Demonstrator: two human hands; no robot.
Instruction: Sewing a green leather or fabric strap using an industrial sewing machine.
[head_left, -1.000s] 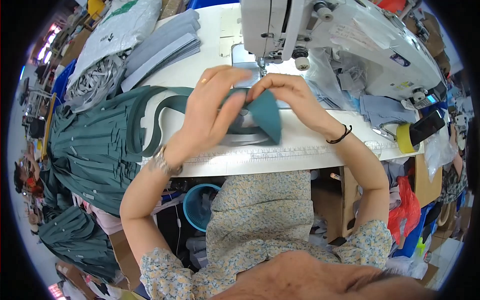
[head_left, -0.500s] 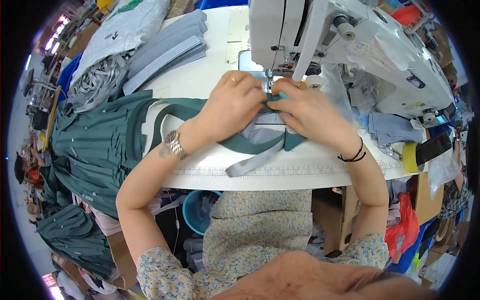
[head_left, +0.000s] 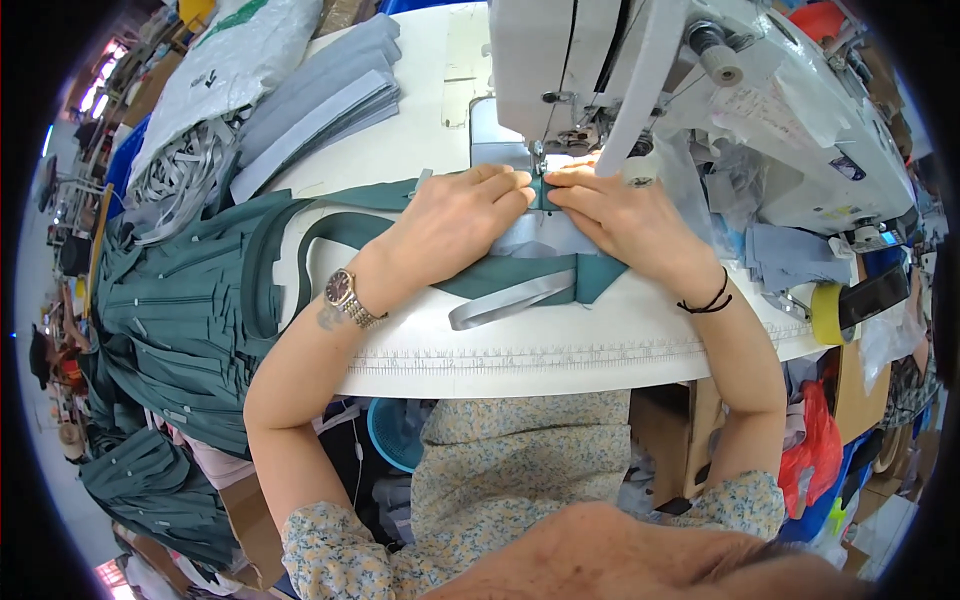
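Right in front of the presser foot of the white sewing machine, both hands grip a dark green fabric strip. My left hand, with a watch above it, presses the strip from the left, fingertips together. From the other side my right hand does the same, thumb and fingers closed at the cloth. The strip's folded, pointed end lies on the table below my right hand. A narrow grey ribbon loops beside it. Exactly how the fingertips hold the cloth is partly hidden.
Gathered dark green garments hang over the table's left side. Grey fabric pieces are stacked at the back left, beside a white bag. A printed ruler runs along the front edge. Yellow tape sits at the right.
My fingers have drawn down onto the strip just in front of the presser foot and closed together there. The strip's folded end and the grey ribbon have shifted and show more plainly.
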